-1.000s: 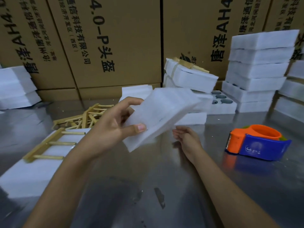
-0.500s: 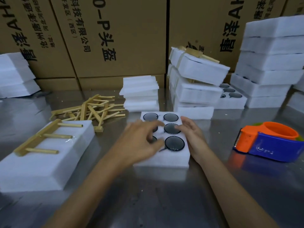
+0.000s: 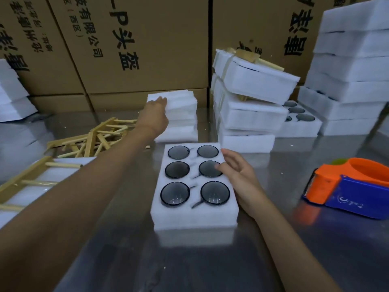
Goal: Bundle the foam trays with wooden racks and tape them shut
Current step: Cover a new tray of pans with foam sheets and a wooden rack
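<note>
Foam tray (image 3: 194, 216) flat, long axis pointing away; right hand (image 3: 237, 173) rests open on it; left hand (image 3: 154, 114) touches foam sheets (image 3: 181, 108).

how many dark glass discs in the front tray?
6, in the front foam tray, two columns by three rows: back, middle, front. The right hand overlaps the middle-right one's edge.

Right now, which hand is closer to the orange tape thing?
The right hand. It rests on the right edge of the foam tray, with bare table between it and the tape dispenser. The left hand is far off, reaching to the foam sheet stack at the back.
</note>
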{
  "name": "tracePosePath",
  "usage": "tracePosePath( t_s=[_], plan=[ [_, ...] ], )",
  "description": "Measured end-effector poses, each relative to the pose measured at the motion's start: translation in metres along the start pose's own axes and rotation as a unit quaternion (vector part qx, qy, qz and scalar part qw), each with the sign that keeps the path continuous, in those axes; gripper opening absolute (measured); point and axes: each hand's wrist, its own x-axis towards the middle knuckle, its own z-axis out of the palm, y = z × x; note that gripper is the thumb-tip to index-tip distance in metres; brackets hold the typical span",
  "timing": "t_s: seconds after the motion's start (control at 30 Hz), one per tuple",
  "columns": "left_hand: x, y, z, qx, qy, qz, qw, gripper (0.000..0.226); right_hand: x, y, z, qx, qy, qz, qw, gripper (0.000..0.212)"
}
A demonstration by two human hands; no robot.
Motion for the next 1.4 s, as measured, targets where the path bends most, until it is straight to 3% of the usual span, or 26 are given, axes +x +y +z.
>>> tracePosePath(
  t_s=[0.13, 0.27, 0.33, 0.47, 0.57, 0.67, 0.77, 0.83, 0.93, 1.0, 1.13, 1.27, 1.4],
  plan=[
    [-0.045, 0.016, -0.024, 0.002, 0.102, 0.076, 0.992, 0.054, -0.001, -0.003, -0.002, 0.011, 0.001, 0.012, 1.0, 0.036],
    [-0.134, 0.032, -0.048, -0.034, 0.114, 0.136, 0.984, 0.058, -0.004, -0.006, -0.003, 0.022, -0.003, 0.028, 0.999, 0.036],
    [-0.184, 0.036, -0.049, -0.048, 0.058, 0.147, 0.986, 0.058, -0.006, -0.008, -0.002, 0.04, 0.002, 0.037, 0.999, 0.03],
    [-0.236, 0.037, -0.042, -0.054, -0.176, 0.128, 0.975, 0.058, -0.012, -0.013, 0.0, 0.096, 0.005, 0.066, 0.993, 0.029],
    [-0.228, 0.035, -0.05, -0.058, -0.162, 0.14, 0.975, 0.056, -0.018, -0.014, 0.001, 0.06, -0.009, 0.059, 0.996, 0.044],
    [-0.215, 0.03, -0.056, -0.128, -0.135, 0.138, 0.973, 0.056, -0.022, -0.015, 0.001, 0.017, -0.016, 0.04, 0.999, 0.052],
    [-0.183, 0.01, -0.042, -0.242, -0.064, 0.072, 0.965, 0.031, -0.023, -0.018, 0.003, 0.009, -0.016, 0.039, 0.999, 0.043],
    [-0.147, -0.016, -0.026, -0.223, 0.007, -0.013, 0.975, 0.029, -0.024, -0.02, 0.004, 0.016, -0.007, 0.042, 0.999, 0.039],
    [-0.106, -0.064, -0.004, -0.09, -0.076, -0.21, 0.971, 0.052, -0.024, -0.019, 0.003, 0.025, -0.005, 0.048, 0.998, 0.039],
    [-0.099, -0.077, 0.009, -0.001, -0.131, -0.259, 0.957, 0.056, -0.023, -0.018, 0.001, 0.026, -0.013, 0.055, 0.998, 0.04],
    [-0.106, -0.071, 0.033, 0.036, -0.028, -0.216, 0.975, 0.043, -0.019, -0.018, -0.001, 0.04, -0.024, 0.07, 0.996, 0.041],
    [-0.12, -0.063, 0.035, -0.071, 0.068, -0.168, 0.981, 0.043, -0.014, -0.017, -0.002, 0.046, -0.024, 0.073, 0.996, 0.041],
    [-0.118, -0.041, 0.004, -0.172, 0.199, -0.147, 0.954, 0.04, -0.014, -0.018, -0.003, 0.044, -0.022, 0.076, 0.996, 0.041]
  ],
)
